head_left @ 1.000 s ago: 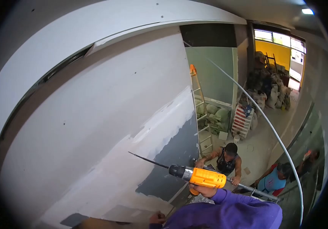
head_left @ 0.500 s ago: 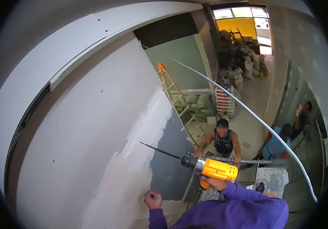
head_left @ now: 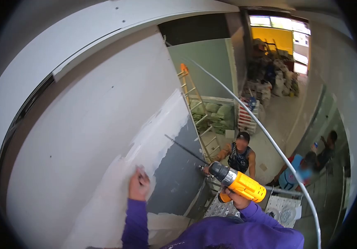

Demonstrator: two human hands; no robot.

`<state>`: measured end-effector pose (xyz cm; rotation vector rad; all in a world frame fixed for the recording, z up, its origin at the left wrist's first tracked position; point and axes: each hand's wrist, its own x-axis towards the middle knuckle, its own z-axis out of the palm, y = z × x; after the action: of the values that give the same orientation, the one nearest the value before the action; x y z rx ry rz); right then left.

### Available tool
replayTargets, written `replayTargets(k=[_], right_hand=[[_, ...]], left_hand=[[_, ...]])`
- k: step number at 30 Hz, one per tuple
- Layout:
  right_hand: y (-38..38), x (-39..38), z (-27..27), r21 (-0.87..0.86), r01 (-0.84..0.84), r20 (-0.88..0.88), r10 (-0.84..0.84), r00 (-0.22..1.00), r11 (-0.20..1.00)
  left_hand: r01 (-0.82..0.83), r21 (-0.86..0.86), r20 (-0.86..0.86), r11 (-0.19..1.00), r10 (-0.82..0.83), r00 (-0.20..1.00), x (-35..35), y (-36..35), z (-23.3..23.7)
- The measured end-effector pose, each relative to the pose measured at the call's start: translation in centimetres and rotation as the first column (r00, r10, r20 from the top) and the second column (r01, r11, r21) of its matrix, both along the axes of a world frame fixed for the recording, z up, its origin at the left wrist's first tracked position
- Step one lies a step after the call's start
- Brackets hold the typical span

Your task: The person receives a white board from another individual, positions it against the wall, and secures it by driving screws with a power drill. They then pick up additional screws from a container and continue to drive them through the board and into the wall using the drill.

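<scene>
Cordless drill (head_left: 248, 187) was in the right hand (head_left: 239, 201), in front of the chest and over the perforated platform (head_left: 215, 209), well apart from the painted wall panel (head_left: 83, 112). Fingers were wrapped round the handle under the body, probably to carry the weight near its balance point and keep the long bit (head_left: 184, 148) angled up-left, across the dark grey patch (head_left: 176, 170). Left hand (head_left: 139, 186) was raised by the white filler band (head_left: 145, 137), fingers curled together; couldn't tell if anything small was pinched there, or if it touched the wall. Drill looked yellow-orange, with vent slots at the rear, silver collar, black chuck; bit was thin, dark, tip blurred. Beyond: co-worker in a sleeveless top (head_left: 240, 159) below, by the stepladder (head_left: 201, 120); pale cable or tube (head_left: 265, 133) curved past on the right.
</scene>
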<state>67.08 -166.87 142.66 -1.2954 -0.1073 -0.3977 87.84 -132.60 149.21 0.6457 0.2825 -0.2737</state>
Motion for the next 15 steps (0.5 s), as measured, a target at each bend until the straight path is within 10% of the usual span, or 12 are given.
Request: replayTargets(k=[3, 6, 10, 15], right_hand=[[0.1, 1.4, -2.0, 0.187, -0.053, 0.067, 0.041, 0.997, 0.981], [-0.6, 3.4, -5.6, 0.177, -0.094, 0.110, 0.075, 0.991, 0.980], [-1.8, 3.5, -7.4, 0.181, -0.098, 0.041, 0.092, 0.995, 0.979], [-2.6, 4.0, -7.6, 0.164, -0.080, 0.095, 0.065, 0.993, 0.983]], left_hand=[[-0.187, 0.017, 0.294, 0.982, 0.173, 0.940, -0.5, 0.1, 6.9], [-0.185, 0.002, 0.244, 0.983, 0.179, 0.953, 0.2, -0.4, 3.5], [0.323, 0.172, -0.280, 0.931, -0.268, 0.922, -2.3, -4.6, -4.7], [0.385, 0.269, -0.034, 0.883, -0.391, 0.920, -3.1, -4.5, 2.3]])
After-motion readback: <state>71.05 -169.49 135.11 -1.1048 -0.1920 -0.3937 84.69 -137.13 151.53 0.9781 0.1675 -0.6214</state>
